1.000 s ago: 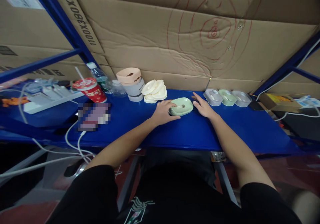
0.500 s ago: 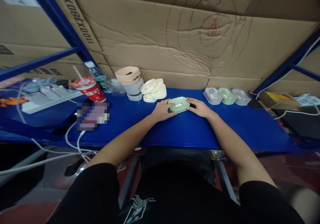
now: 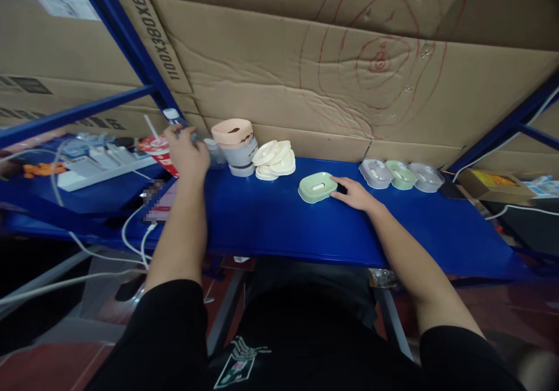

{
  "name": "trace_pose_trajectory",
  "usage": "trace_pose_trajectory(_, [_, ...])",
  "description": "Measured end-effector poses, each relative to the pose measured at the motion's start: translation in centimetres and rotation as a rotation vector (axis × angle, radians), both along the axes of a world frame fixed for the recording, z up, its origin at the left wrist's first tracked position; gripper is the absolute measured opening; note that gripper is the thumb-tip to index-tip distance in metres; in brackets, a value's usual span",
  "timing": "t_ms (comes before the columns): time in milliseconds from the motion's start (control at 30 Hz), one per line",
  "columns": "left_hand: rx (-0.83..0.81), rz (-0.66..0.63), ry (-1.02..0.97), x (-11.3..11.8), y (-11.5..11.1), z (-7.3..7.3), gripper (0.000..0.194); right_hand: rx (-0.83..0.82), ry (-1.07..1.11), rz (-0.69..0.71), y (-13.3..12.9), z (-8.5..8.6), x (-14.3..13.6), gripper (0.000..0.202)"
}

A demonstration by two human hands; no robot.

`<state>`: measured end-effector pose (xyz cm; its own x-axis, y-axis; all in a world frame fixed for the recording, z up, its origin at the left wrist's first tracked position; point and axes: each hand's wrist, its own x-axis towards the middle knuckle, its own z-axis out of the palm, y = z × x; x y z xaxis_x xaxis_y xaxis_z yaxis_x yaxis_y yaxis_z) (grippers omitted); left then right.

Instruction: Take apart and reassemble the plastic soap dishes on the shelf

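While my half-open right hand [image 3: 354, 194] lightly holds the right end of the green dish [image 3: 317, 188] between thumb and fingers, my left hand [image 3: 188, 151] is loosely curled beside the red cup [image 3: 159, 151] near the bench's [image 3: 266, 222] back left corner; I cannot tell if it grips anything. The dish lies between the back and front edges. I judge this a steadying step; the next move calls for care around the cup

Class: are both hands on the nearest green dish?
No, the left hand is near the red cup, away from the green dish.
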<state>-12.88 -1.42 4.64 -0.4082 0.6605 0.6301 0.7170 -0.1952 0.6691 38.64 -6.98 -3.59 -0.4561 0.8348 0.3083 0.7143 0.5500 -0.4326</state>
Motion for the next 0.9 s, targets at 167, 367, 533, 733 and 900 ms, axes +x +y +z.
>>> trace_pose_trajectory(167, [-0.335, -0.003, 0.061, -2.0, 1.2, -0.9, 0.045, -0.029, -0.018, -0.015, 0.0, -0.1, -0.1, 0.073])
trace_pose_trajectory(367, [-0.463, 0.022, 0.265, -2.5, 2.1, -0.2, 0.037, -0.055, -0.024, -0.027, -0.2, 0.1, -0.1, 0.075])
trace_pose_trajectory(533, [-0.416, 0.103, 0.252, -1.8, 0.7, 0.8, 0.038, -0.053, -0.035, -0.025, 0.0, -0.1, -0.1, 0.076])
trace_pose_trajectory(733, [-0.272, 0.228, 0.171, -0.7, -2.1, 1.4, 0.031, -0.053, -0.012, -0.015, 0.0, -0.1, -0.1, 0.077])
trace_pose_trajectory(900, [-0.027, 0.193, 0.143, 0.1, -4.1, 2.1, 0.024, -0.053, 0.009, 0.004, -0.2, 0.1, -0.2, 0.078])
